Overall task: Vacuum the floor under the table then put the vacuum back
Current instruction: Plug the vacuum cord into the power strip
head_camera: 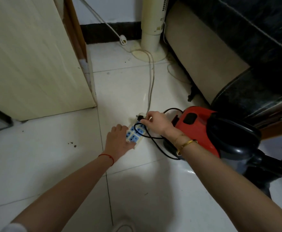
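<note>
A red and black vacuum [198, 129] lies on the white tiled floor at the right. Its black cord [153, 139] loops across a white power strip with blue sockets [135, 133]. My right hand [157, 122] pinches the cord's black plug [139, 118] just above the strip's far end. My left hand [118, 141] lies flat on the strip's near left side, pressing it against the floor.
A cream cabinet [36, 61] stands at the left. A cream fan column and base [151, 30] are at the back, with a dangling white cord end [122, 40]. A black sofa [245, 56] fills the right. Dirt specks [72, 144] lie on the tiles.
</note>
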Tool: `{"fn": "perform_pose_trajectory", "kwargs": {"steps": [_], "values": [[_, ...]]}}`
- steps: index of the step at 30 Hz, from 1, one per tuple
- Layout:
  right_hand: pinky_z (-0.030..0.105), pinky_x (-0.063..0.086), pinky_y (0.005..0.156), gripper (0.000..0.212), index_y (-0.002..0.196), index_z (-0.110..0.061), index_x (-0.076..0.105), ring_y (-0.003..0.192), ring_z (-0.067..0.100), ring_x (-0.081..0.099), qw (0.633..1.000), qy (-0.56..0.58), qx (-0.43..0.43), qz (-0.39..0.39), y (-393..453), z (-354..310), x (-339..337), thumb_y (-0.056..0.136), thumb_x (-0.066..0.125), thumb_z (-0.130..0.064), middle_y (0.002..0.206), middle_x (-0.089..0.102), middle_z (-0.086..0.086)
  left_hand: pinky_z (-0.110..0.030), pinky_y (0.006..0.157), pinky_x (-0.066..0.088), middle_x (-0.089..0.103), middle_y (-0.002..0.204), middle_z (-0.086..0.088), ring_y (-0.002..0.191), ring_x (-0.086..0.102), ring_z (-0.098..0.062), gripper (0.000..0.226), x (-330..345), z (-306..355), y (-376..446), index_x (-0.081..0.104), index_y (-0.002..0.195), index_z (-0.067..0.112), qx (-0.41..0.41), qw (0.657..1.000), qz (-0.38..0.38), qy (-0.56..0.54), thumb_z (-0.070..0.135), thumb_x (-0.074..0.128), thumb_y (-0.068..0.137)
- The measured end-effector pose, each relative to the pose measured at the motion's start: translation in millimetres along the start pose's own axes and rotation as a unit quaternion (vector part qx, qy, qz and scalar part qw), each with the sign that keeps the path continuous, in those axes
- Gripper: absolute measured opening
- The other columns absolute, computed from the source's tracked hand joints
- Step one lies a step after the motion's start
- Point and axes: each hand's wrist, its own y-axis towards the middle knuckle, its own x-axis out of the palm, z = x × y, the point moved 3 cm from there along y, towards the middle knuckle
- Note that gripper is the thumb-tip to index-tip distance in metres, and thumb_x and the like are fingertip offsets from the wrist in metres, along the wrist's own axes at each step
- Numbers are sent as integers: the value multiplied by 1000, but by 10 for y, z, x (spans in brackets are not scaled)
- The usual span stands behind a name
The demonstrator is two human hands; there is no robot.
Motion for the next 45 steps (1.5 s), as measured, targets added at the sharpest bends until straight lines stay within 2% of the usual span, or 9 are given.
{"fn": "perform_pose_trajectory", "kwargs": {"steps": [7, 11, 18, 23, 27, 31, 38, 43, 45], "values": [[32, 37, 63, 35, 83, -13, 51, 89, 31, 62, 964, -247, -80, -56, 178, -45, 188, 98, 41, -43, 94, 64, 12, -35, 87, 37, 45, 122, -3, 108, 45, -23, 77, 332, -14, 70, 43, 128, 16, -33, 999, 6, 0, 52, 73, 67], [34, 38, 64, 34, 107, -8, 47, 89, 34, 60, 950, -284, -122, -52, 237, -126, 230, 98, 41, -40, 99, 63, 15, -34, 86, 39, 47, 120, -6, 106, 46, -25, 75, 359, -87, 113, 47, 127, 13, -39, 997, 26, -56, 42, 77, 65], [34, 32, 65, 30, 117, -9, 39, 93, 35, 60, 938, -298, -153, -85, 344, -400, 384, 93, 49, -24, 106, 63, 13, -33, 85, 37, 48, 118, -7, 103, 46, -25, 76, 255, -380, 155, 47, 129, 13, -67, 994, 61, -66, 38, 76, 63], [32, 34, 64, 38, 128, -9, 38, 94, 33, 62, 908, -354, -214, -68, 458, -593, 575, 92, 49, -15, 107, 64, 11, -33, 87, 35, 47, 119, -8, 106, 46, -26, 76, 172, -603, 184, 46, 131, 13, -113, 988, 77, -73, 38, 77, 65], [30, 33, 64, 20, 115, -9, 52, 96, 29, 63, 882, -396, -251, -55, 580, -731, 758, 97, 46, -15, 108, 64, 8, -32, 87, 37, 47, 117, -7, 106, 46, -24, 73, 155, -710, 154, 48, 128, 14, -126, 984, 88, -93, 38, 78, 65], [25, 23, 48, 21, 105, -13, 64, 91, 21, 65, 843, -462, -263, -74, 630, -797, 982, 98, 44, -10, 103, 67, 2, -32, 89, 40, 49, 115, -5, 106, 46, -22, 74, 180, -774, 130, 51, 124, 14, -140, 979, 96, -112, 42, 81, 63], [29, 34, 69, 18, 105, -12, 61, 100, 23, 62, 819, -487, -289, -99, 583, -1003, 986, 93, 51, -19, 108, 63, 5, -28, 88, 38, 47, 115, -6, 106, 45, -21, 73, 202, -805, 119, 52, 124, 14, -137, 977, 102, -126, 42, 81, 63], [29, 37, 69, 17, 102, -12, 62, 95, 23, 63, 808, -504, -282, -121, 626, -1164, 994, 89, 56, -22, 103, 63, 3, -27, 87, 37, 46, 114, -5, 106, 43, -20, 75, 199, -819, 128, 53, 124, 15, -138, 976, 99, -133, 43, 83, 61], [27, 37, 66, 14, 95, -12, 61, 92, 22, 63, 806, -507, -274, -135, 660, -1197, 1002, 87, 60, -25, 91, 60, 0, -29, 87, 40, 46, 111, -5, 103, 44, -20, 73, 197, -827, 130, 54, 120, 15, -138, 976, 101, -133, 44, 84, 60]]}}
